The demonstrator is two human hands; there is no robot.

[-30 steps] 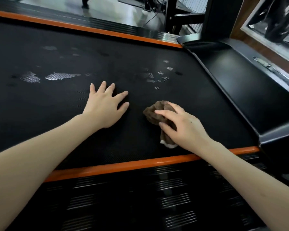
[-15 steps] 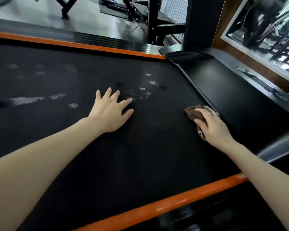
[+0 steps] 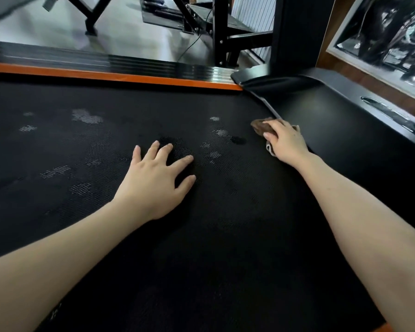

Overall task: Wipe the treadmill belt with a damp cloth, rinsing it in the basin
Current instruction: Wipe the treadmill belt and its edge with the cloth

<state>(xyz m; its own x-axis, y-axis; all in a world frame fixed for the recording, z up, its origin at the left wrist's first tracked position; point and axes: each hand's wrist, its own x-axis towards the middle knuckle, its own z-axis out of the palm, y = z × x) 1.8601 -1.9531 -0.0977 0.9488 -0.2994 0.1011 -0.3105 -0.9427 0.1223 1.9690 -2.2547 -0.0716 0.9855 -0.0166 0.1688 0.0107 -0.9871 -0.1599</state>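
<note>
Brown cloth [image 3: 260, 127]: bunched, lies on treadmill belt [image 3: 225, 248] at its right end, touching edge of motor cover [image 3: 333, 121]. Right hand [image 3: 286, 141] on top, fingers curled over bunch, pressing down; pale hem shows under palm. Wet patches [image 3: 219, 133] lie left of cloth, between both hands; belt's long axis runs left-right across view (next stroke judged leftward). Right hand nearer. Left hand [image 3: 153, 180] flat, fingers spread, braced on belt, holding nothing. Basin not in view.

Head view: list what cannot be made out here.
- Cloth: the right hand covers most of it in the head view, so its shape is hidden.
- Treadmill belt: cut off by the left frame edge.
- Basin: none in the head view.
- Framed glass, upper right: what it shows is blurred.
</note>
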